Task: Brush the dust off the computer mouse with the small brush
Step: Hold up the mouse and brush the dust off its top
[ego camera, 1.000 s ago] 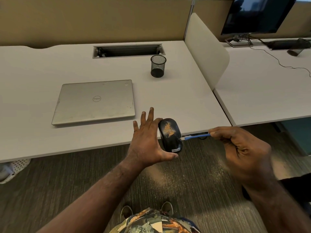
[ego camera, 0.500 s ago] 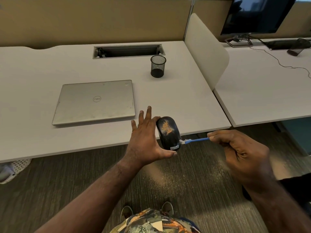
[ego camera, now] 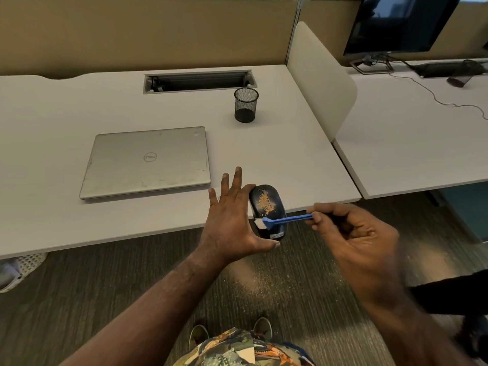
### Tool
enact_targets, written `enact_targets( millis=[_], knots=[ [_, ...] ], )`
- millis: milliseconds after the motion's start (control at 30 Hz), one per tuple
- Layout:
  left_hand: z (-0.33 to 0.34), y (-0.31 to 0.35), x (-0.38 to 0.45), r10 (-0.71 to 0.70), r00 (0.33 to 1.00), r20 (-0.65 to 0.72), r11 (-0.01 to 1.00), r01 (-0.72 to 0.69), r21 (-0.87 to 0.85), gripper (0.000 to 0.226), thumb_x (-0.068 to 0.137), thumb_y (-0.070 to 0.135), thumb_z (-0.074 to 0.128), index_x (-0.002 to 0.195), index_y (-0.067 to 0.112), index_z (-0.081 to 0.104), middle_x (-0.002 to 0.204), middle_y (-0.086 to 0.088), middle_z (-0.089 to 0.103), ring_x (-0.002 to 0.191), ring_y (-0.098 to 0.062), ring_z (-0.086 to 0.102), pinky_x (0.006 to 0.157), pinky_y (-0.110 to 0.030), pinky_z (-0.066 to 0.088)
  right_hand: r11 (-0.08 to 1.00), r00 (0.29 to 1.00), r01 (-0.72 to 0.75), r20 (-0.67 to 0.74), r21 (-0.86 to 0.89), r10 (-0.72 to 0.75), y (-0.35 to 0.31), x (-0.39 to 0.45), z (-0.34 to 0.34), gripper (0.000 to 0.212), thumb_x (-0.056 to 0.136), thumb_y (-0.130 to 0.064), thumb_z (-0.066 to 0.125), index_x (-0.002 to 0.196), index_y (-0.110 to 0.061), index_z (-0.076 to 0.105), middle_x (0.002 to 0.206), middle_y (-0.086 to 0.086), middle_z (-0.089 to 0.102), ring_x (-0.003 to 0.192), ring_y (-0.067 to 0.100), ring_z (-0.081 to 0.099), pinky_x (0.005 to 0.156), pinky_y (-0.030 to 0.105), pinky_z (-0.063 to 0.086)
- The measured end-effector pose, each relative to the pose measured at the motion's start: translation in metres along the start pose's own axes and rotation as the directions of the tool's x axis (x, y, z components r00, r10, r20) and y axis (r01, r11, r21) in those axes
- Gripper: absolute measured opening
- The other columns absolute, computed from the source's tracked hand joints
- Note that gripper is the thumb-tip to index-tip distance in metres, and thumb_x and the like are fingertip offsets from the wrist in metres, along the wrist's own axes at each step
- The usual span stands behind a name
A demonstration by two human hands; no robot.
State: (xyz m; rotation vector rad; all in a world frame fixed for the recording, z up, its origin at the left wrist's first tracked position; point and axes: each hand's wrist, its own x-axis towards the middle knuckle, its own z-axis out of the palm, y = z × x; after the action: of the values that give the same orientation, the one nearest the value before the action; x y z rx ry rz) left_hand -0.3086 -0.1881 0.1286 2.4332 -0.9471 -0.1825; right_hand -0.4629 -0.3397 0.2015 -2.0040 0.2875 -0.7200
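A black, rounded plastic computer mouse (ego camera: 268, 210) is held in the air at the near edge of the white bench (ego camera: 52, 128), partly out over the grey carpeted floor (ego camera: 105, 286). It is cradled in the left hand (ego camera: 232, 220), whose fingers are spread behind it and whose thumb is hooked under its near end, so that the dusty top is turned toward the brush and left uncovered. A patch of orange-brown dust (ego camera: 265, 203) is seen on the far half of the mouse; the near half looks mostly clean.

A small blue-handled brush with white bristles (ego camera: 284, 220) is pinched at the end of its handle by the closed right hand (ego camera: 353, 233), and its bristles are laid across the near left part of the mouse. The long hold probably gives a light, flicking stroke.

The mouse seems to be kept off the bench edge so that loosened dust falls to the floor, where pale grains are scattered below, rather than onto the bench. A closed silver laptop (ego camera: 148, 162) and a black mesh pen cup (ego camera: 246, 104) are left well apart, farther back on the bench.

The task is judged partly done, since the far dust patch is yet to be swept.
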Motion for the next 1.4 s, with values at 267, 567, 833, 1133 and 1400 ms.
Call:
enact_targets(
  millis=[267, 567, 833, 1133, 1400],
  knots=[
    [-0.002, -0.001, -0.002, 0.001, 1.000, -0.005, 1.000, -0.001, 0.016, 0.128, 0.048, 0.083, 0.067, 0.151, 0.024, 0.018, 0.163, 0.006, -0.023, 0.147, -0.015, -0.026, 0.117, -0.048, -0.013, 0.989, 0.996, 0.063, -0.052, -0.134, -0.070, 0.003, 0.004, 0.005, 0.023, 0.086, -0.017, 0.070, 0.109, -0.014, 0.070, 0.099, -0.006, 0.073, 0.090, 0.003, 0.072, 0.077, 0.018, 0.058],
    [0.000, -0.003, -0.002, -0.003, 1.000, 0.006, 1.000, 0.003, 0.002, 0.129, 0.046, 0.086, 0.062, 0.151, 0.026, 0.018, 0.163, 0.006, -0.024, 0.147, -0.014, -0.027, 0.117, -0.047, -0.014, 0.993, 0.991, 0.002, -0.131, -0.115, -0.017, 0.003, 0.010, -0.004, 0.026, 0.084, -0.013, 0.070, 0.108, -0.005, 0.071, 0.097, -0.001, 0.073, 0.088, 0.003, 0.072, 0.079, 0.016, 0.057],
    [0.000, -0.003, 0.000, -0.010, 1.000, 0.029, 1.000, 0.009, 0.007, 0.130, 0.046, 0.086, 0.064, 0.152, 0.027, 0.016, 0.162, 0.007, -0.026, 0.147, -0.014, -0.029, 0.117, -0.048, -0.014, 0.987, 0.991, 0.019, -0.129, -0.160, -0.040, 0.011, 0.018, -0.012, 0.023, 0.086, -0.013, 0.069, 0.110, -0.010, 0.069, 0.098, 0.000, 0.072, 0.092, 0.005, 0.071, 0.082, 0.017, 0.057],
    [-0.001, 0.000, 0.000, 0.000, 1.000, 0.025, 1.000, 0.000, -0.015, 0.128, 0.048, 0.081, 0.070, 0.152, 0.027, 0.018, 0.162, 0.007, -0.024, 0.146, -0.014, -0.029, 0.115, -0.045, -0.017, 0.975, 0.991, 0.095, -0.077, -0.200, -0.112, 0.012, 0.037, -0.014, 0.024, 0.091, -0.007, 0.067, 0.114, -0.011, 0.067, 0.105, -0.012, 0.067, 0.099, 0.002, 0.068, 0.084, 0.011, 0.053],
    [0.000, 0.000, 0.000, -0.003, 1.000, 0.023, 1.000, 0.003, 0.009, 0.129, 0.048, 0.084, 0.064, 0.152, 0.026, 0.016, 0.161, 0.009, -0.028, 0.145, -0.012, -0.031, 0.114, -0.042, -0.018, 0.972, 0.975, -0.222, -0.003, 0.073, 0.223, -0.005, 0.029, -0.004, 0.019, 0.085, -0.009, 0.072, 0.101, -0.018, 0.073, 0.091, -0.002, 0.077, 0.085, 0.010, 0.075, 0.078, 0.023, 0.059]
  ],
)
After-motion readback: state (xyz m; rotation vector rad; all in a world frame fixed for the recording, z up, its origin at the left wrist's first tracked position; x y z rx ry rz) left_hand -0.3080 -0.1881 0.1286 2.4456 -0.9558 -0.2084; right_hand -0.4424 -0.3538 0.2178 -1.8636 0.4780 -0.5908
